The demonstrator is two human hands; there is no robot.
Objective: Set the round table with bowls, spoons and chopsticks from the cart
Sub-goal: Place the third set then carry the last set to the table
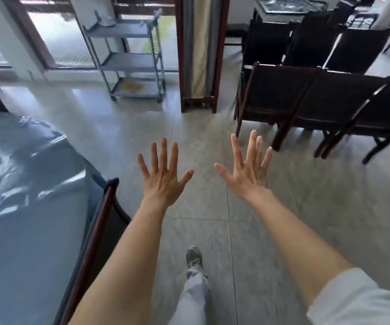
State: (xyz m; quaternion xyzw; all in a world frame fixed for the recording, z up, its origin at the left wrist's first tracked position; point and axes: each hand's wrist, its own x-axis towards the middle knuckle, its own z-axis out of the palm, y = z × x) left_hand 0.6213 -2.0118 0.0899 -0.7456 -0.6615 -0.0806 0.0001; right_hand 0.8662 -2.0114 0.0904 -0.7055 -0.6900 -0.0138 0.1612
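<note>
Over the tiled floor (283, 207), your left hand (163, 179) and right hand (248, 174) are both spread wide with fingers splayed, holding nothing. Your desk (25, 184), under clear plastic, sits at the left. Well ahead stands the grey cart (130, 59), near the window; its shelves look blurred.

No readable text, label, brand, number or sign found anywhere in the view, nothing legible on the cart (128, 59), on the plastic-covered tabletop (25, 184), on the dark chairs (306, 95), surfaces too blurred for any lettering.
</note>
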